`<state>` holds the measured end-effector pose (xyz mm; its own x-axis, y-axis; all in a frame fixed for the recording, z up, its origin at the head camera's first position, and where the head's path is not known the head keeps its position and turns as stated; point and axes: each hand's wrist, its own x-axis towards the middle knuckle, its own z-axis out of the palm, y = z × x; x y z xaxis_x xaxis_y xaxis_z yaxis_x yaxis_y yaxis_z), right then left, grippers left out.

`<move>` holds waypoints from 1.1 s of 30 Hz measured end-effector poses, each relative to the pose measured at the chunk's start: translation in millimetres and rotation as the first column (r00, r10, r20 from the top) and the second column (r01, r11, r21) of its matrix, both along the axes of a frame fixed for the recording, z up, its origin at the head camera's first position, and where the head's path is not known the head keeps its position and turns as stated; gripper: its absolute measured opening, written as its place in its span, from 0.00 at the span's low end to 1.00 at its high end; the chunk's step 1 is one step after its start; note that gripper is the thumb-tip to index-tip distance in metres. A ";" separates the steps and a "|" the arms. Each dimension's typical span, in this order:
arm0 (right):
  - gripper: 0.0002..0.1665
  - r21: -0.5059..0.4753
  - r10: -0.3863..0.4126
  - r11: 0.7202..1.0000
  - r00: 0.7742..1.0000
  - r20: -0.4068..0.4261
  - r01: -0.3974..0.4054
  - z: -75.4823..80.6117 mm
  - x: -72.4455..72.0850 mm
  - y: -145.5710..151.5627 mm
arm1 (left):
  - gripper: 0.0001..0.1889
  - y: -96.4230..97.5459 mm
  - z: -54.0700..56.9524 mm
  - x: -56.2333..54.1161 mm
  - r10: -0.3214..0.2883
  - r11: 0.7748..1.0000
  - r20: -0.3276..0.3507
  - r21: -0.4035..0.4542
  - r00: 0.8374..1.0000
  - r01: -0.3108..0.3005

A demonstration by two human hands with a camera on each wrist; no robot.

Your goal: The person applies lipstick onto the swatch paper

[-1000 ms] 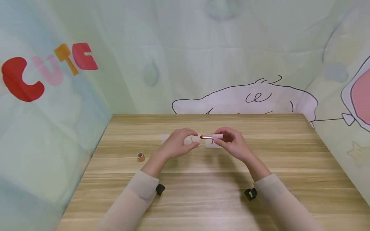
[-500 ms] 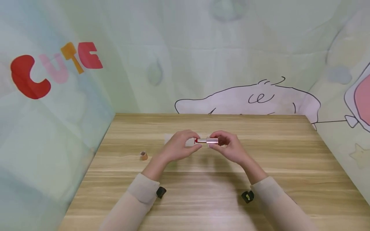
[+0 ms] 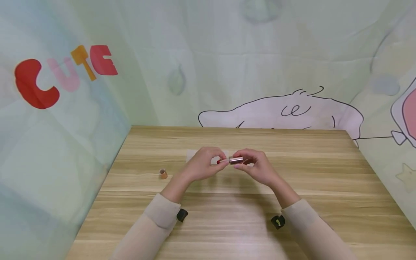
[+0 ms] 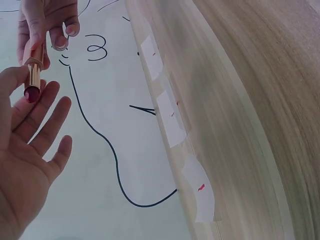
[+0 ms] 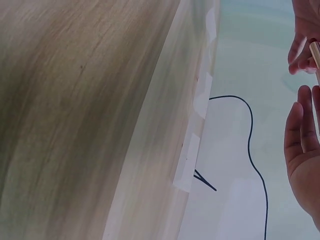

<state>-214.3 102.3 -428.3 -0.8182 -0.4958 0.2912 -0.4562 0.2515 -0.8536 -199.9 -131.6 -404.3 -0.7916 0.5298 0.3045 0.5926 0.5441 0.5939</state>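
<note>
An uncapped lipstick with a red tip is held level above the table, its tip toward the left. My right hand grips its base between thumb and fingers. My left hand pinches the metal part near the tip with thumb and index finger; its other fingers spread loosely in the left wrist view. There the lipstick tube shows gold, with the right hand at its far end. Only an edge of the lipstick shows in the right wrist view. A small cylindrical cap stands left of the left hand.
Behind the hands lie white paper slips, partly hidden in the head view: a far slip, a middle slip and a near slip, each with a red mark. The wooden table meets printed cloth walls.
My right hand has brought the lipstick left and slightly down to the left hand. The left thumb and index finger, apart from it before, have closed on its tip end.
</note>
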 end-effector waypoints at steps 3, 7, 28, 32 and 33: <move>0.14 -0.028 0.007 1.000 1.000 -0.010 -0.007 -1.1 0.5 0.5 | 0.06 0.8 -0.4 -0.2 0.004 1.000 0.009 0.000 1.000 -0.004; 0.14 -0.055 0.016 0.998 1.000 -0.017 -0.017 -2.5 0.9 1.2 | 0.06 1.3 -2.2 -1.2 -0.007 1.000 0.018 -0.005 1.000 0.007; 0.12 -0.105 0.027 0.994 0.990 0.137 -0.012 0.1 1.2 0.9 | 0.08 4.0 -2.0 3.1 0.043 0.976 -0.178 -0.204 0.983 -0.080; 0.12 -0.100 0.024 0.995 0.996 0.091 -0.015 -0.9 1.5 1.4 | 0.08 4.7 -2.9 3.9 0.050 0.975 -0.183 -0.205 0.982 -0.088; 0.13 -0.100 0.026 0.995 0.996 0.081 -0.018 -0.8 1.4 1.5 | 0.08 4.9 -3.4 4.1 0.052 0.975 -0.188 -0.203 0.981 -0.091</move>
